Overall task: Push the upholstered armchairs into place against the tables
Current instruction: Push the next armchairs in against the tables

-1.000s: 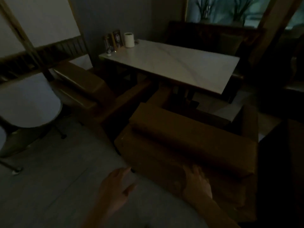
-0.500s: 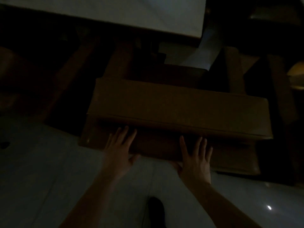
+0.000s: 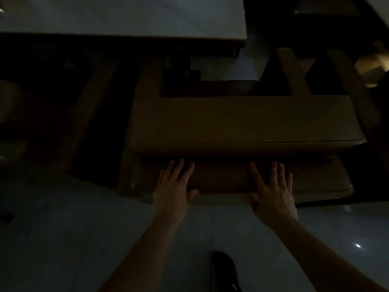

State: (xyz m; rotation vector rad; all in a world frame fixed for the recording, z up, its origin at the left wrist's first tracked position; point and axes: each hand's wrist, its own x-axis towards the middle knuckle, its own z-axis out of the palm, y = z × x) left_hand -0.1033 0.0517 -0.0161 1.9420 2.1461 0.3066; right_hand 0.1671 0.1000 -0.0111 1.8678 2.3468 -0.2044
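Observation:
A brown upholstered armchair (image 3: 242, 121) fills the middle of the dim head view, its back turned toward me. My left hand (image 3: 173, 186) presses flat on the lower back panel, fingers straight. A short way to the right, my right hand (image 3: 271, 190) presses on the same panel, fingers spread. The white table (image 3: 126, 15) lies beyond the chair at the top, its edge above the chair's seat. The seat itself is in deep shadow.
Another brown armchair (image 3: 90, 106) stands to the left, mostly dark. More brown furniture (image 3: 353, 81) stands at the right. A pale floor (image 3: 63, 239) spreads around me, and my dark shoe (image 3: 225, 268) shows at the bottom.
Both hands went from reaching to pressing flat on the chair's back. The view tilted down and closed in on the chair, which now sits nearer the table.

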